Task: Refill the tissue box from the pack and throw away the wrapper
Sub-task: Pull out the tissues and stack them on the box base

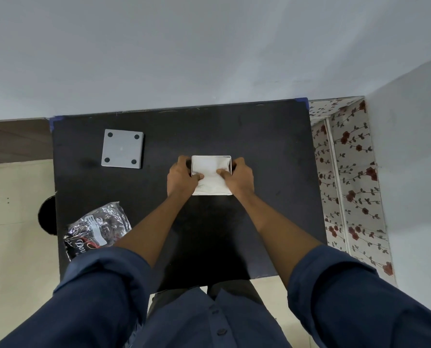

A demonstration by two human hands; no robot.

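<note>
Black desk (259, 146) against a pale wall. Open white box (228, 159) sits at desk centre, tissues (210, 172) inside. Left hand (181, 178) and right hand (239, 178) grip the box sides, thumbs pressing down on the tissues. Grey lid (122, 151) lies upside down, rear left. Crumpled wrapper (97, 228) at near-left edge.

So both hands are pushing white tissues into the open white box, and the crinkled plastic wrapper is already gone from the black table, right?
Not quite. The head view shows the crinkled plastic wrapper lying at the black table's near left edge, not thrown away. The rest holds: the left hand and right hand press white tissues into the open white box.
</note>
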